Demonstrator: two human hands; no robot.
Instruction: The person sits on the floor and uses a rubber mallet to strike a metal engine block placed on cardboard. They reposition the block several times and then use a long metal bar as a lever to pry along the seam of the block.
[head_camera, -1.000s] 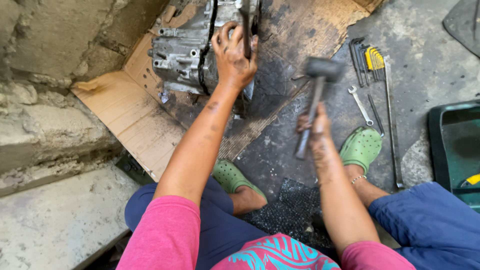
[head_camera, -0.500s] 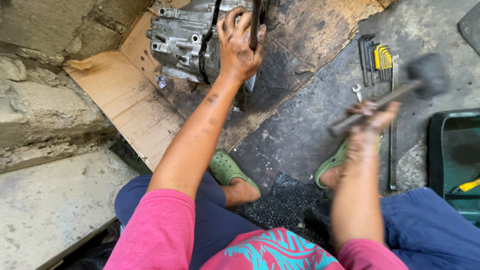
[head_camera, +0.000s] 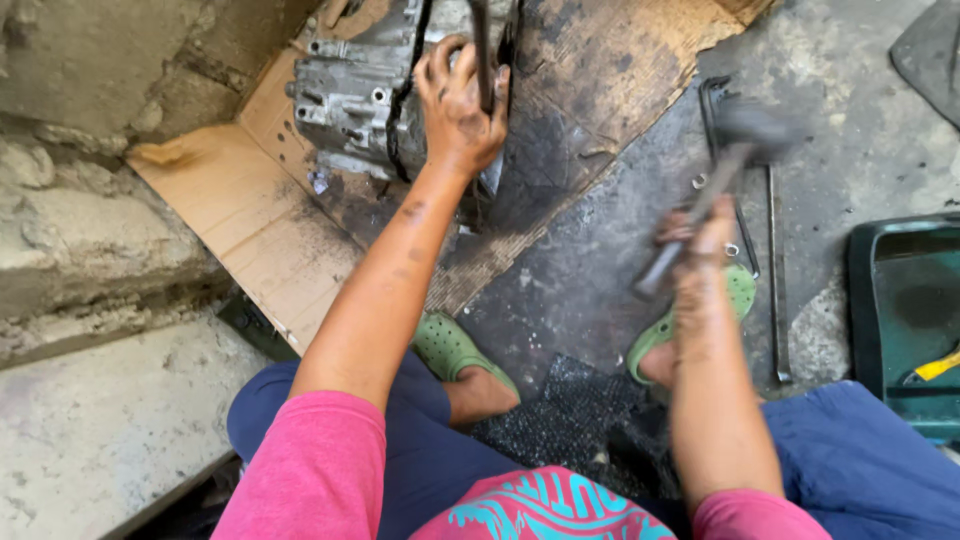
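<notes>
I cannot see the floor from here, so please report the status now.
Left hand grips a dark bar against the metal casing. Right hand holds a hammer, raised, blurred. Nothing between them.

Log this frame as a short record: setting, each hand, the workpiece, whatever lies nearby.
setting: oily floor, cardboard sheet beside a stone wall
left hand: grips a dark metal bar stood against the casing
right hand: grips a hammer, raised and motion-blurred
workpiece: grey metal gearbox casing on the cardboard
nearby: spanners on the floor, green tray at right
feet: green clogs
</notes>
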